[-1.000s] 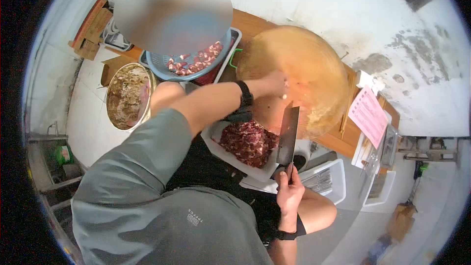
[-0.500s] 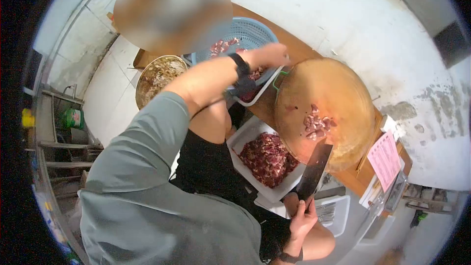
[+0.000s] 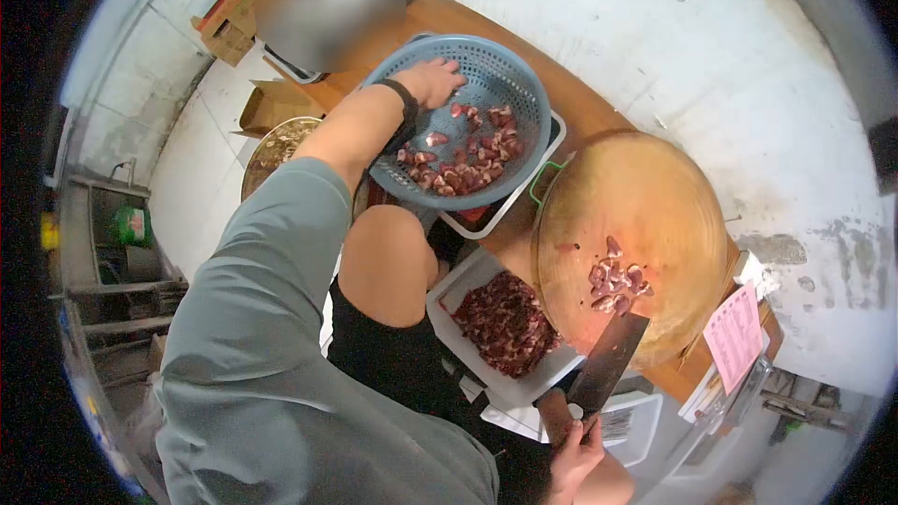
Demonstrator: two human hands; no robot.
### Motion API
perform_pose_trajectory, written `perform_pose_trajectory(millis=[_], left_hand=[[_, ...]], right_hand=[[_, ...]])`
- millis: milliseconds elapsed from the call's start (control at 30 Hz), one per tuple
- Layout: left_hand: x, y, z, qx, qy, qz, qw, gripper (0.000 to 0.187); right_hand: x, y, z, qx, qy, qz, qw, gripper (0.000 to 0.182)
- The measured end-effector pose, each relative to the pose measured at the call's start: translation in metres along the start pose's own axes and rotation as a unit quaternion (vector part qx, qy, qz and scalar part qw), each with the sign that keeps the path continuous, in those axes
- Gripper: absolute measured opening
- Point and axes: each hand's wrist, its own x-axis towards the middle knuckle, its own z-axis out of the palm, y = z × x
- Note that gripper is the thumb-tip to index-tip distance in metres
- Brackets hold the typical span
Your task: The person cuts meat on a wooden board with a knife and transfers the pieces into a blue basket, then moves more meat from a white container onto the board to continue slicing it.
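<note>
My left hand (image 3: 432,82) reaches over the near left rim of a blue-grey colander (image 3: 538,122), its fingers apart and nothing seen between them. Reddish meat pieces (image 3: 468,168) lie in the colander. At the lower right, my right hand (image 3: 575,458) is closed round the dark handle of a cleaver (image 3: 610,360). The blade points up to the near edge of a round wooden chopping board (image 3: 645,187). A small group of cut meat pieces (image 3: 617,281) rests on that board, just beyond the blade's tip.
A white tub (image 3: 449,285) of chopped meat sits below the board. Beside the colander are a white-rimmed tray (image 3: 547,164) and a metal pot (image 3: 257,154). A pink sheet (image 3: 734,337) lies at the right. A blurred shape is at the upper left.
My left hand has moved left from the colander's right side to its far left part, uncovering more meat. The cleaver remains in my right hand; the view has shifted slightly.
</note>
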Motion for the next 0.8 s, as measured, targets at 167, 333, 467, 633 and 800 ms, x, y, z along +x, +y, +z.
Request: perform_pose_trajectory(millis=[167, 333, 467, 633, 800], left_hand=[[-0.002, 0.008, 0.004, 0.084, -0.084, -0.029, 0.992, 0.054], [-0.032, 0.009, 0.007, 0.032, -0.092, -0.086, 0.991, 0.046], [-0.052, 0.026, -0.004, -0.029, -0.242, -0.068, 0.967, 0.041], [-0.076, 0.043, 0.008, -0.136, -0.181, 0.004, 0.974, 0.053], [-0.085, 0.066, 0.002, -0.171, -0.241, -0.005, 0.955, 0.047]], right_hand=[[-0.001, 0.004, -0.001, -0.036, 0.01, 0.019, 0.999, 0.032], [0.002, 0.013, -0.001, -0.05, 0.003, 0.074, 0.996, 0.034], [0.0, -0.012, 0.006, -0.05, 0.0, 0.029, 0.998, 0.037], [0.0, -0.011, 0.008, -0.001, -0.009, -0.011, 1.0, 0.036], [-0.004, -0.019, 0.012, 0.056, 0.0, 0.063, 0.996, 0.032]])
